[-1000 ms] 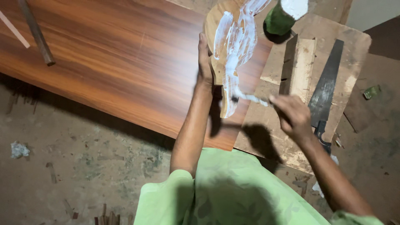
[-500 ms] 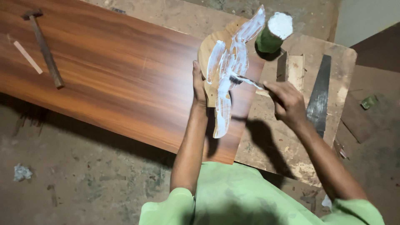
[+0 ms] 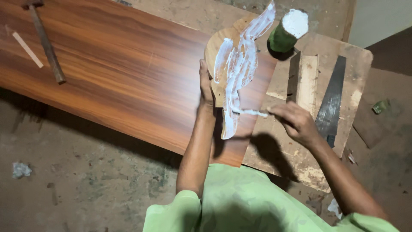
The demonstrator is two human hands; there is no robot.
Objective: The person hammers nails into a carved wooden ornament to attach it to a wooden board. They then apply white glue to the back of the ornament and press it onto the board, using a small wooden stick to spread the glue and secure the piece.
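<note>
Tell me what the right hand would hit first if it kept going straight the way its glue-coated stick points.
The right hand points its white-coated stick leftward. It would likely meet the glue-smeared wooden cutout first, near its narrow lower part, just beside the left hand holding it. Depth is hard to judge.

A long reddish wood-grain board (image 3: 120,73) carries a hammer (image 3: 45,43) and a thin stick (image 3: 26,49).

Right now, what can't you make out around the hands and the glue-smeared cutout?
- Head view: the left hand grips the wooden cutout from behind; its fingers are hidden by the cutout.
- The spreader stick in the right hand: blurred, its material unclear.
- Saw: its handle sits under the right wrist.
- Hammer: head cut off by the top edge.
- Green pot: its depth can't be judged.
</note>
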